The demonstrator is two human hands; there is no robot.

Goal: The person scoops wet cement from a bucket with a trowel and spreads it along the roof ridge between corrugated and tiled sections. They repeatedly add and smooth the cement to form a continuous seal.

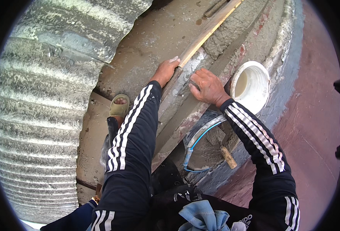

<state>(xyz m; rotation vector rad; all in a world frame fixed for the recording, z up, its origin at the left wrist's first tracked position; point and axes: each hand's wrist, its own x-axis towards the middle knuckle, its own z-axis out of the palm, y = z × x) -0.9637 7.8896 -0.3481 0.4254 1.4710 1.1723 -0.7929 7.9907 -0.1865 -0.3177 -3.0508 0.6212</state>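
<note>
My left hand (166, 72) is closed around the near end of a long wooden board (200, 41), which lies along the edge of a mortar-covered ledge (179, 96). To its right, my right hand (207, 86) is curled above the ledge, fingers bent together; whatever they may hold is hidden. Pale wet mortar (193, 61) shows between the two hands. Just beyond my right wrist stands a white bucket (260, 82) with cloudy liquid in it. Below that wrist, a dark bucket with a light blue handle (191, 148) contains grey mortar (206, 151) and a trowel with a wooden handle (228, 157).
A corrugated grey roofing sheet (43, 115) with a ragged edge fills the left side. Below the ledge is a muddy floor (150, 38), where a foot in an olive sandal (119, 106) shows. On the right lies a reddish painted surface (304, 131).
</note>
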